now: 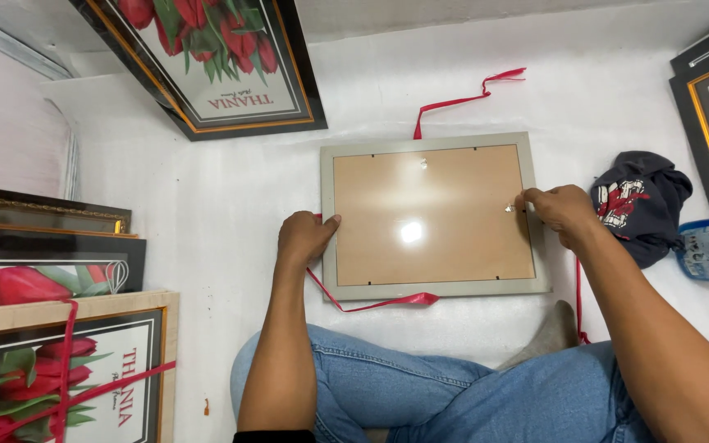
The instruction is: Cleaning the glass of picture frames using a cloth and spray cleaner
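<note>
Head view: grey picture frame (432, 215) lies between both hands, right fingers (535, 199) pinched at its right edge clip.

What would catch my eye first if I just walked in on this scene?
A grey picture frame lying back-up on the white floor, its brown backing board shining, held at each side by the left hand and right hand. A red ribbon runs beneath it. Framed red tulip prints lie around.
</note>
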